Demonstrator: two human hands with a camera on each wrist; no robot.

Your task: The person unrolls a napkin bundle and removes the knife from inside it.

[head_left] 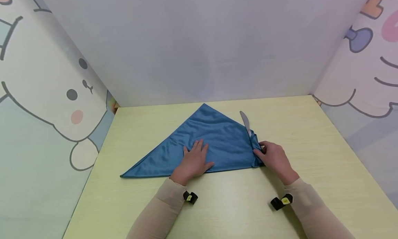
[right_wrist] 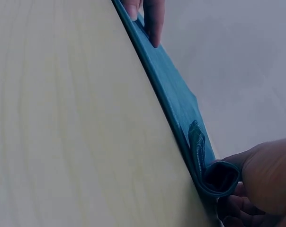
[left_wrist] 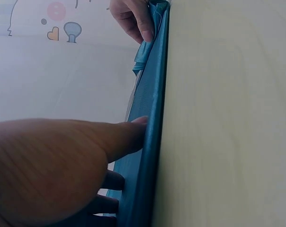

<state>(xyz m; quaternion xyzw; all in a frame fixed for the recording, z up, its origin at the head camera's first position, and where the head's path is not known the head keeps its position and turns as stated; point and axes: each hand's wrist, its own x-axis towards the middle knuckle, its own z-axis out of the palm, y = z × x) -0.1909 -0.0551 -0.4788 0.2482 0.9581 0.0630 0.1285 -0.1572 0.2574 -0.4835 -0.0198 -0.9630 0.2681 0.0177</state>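
Note:
A blue satin napkin (head_left: pixel 174 145), folded into a triangle, lies on the table with its long edge toward me. Its right corner is rolled inward, and the rolled end (right_wrist: pixel 221 178) shows as an open tube in the right wrist view. A knife's blade (head_left: pixel 245 120) sticks out of the top of the roll; the rest is hidden in the cloth. My right hand (head_left: pixel 275 159) grips the roll between thumb and fingers. My left hand (head_left: pixel 194 163) rests with spread fingers on the napkin's middle, its thumb near the front edge.
The pale wooden table (head_left: pixel 230 204) extends around the napkin on all sides. A plain light wall (head_left: pixel 211 52) rises at the table's back edge. Panels with cartoon prints (head_left: pixel 62 93) stand at left and right. Each wrist carries a small black camera (head_left: pixel 190 197).

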